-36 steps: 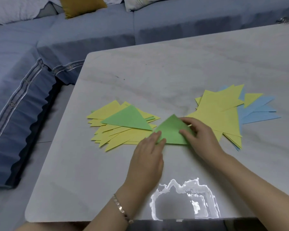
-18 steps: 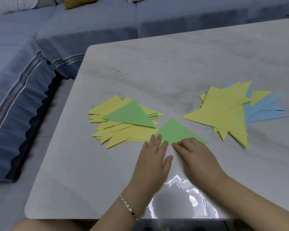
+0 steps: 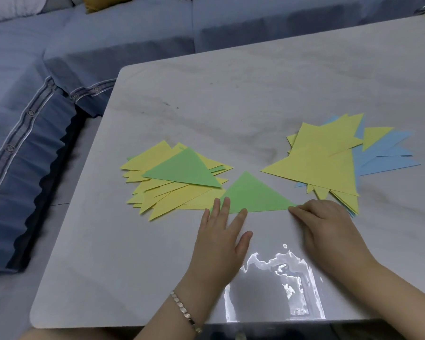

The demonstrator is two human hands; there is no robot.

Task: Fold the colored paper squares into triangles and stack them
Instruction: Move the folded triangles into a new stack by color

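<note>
Progress is judged to be partway through the task. A green folded paper triangle (image 3: 252, 195) is laid flat at the centre of the white marbled table (image 3: 231, 99), with its long edge toward the lower frame. The left hand (image 3: 221, 239) is held flat, fingers straight and slightly spread, with the fingertips resting on the left end of that long edge. The right hand (image 3: 329, 231) is placed at the right corner of the triangle with fingers lightly bent and the tips pressed onto the paper; nothing is seen to be gripped. The crease is therefore judged to be under flattening. A fanned stack of yellow and green folded paper triangles (image 3: 182, 170) is seen at centre left, touching the left corner of the worked piece; it is taken as the finished stack. A fanned pile of yellow and blue paper sheets (image 3: 329, 163) lies at centre right. Whether these are folded cannot be told, and they are taken as stock to be processed. Transfer of the green triangle onto the left stack is not yet done
</note>
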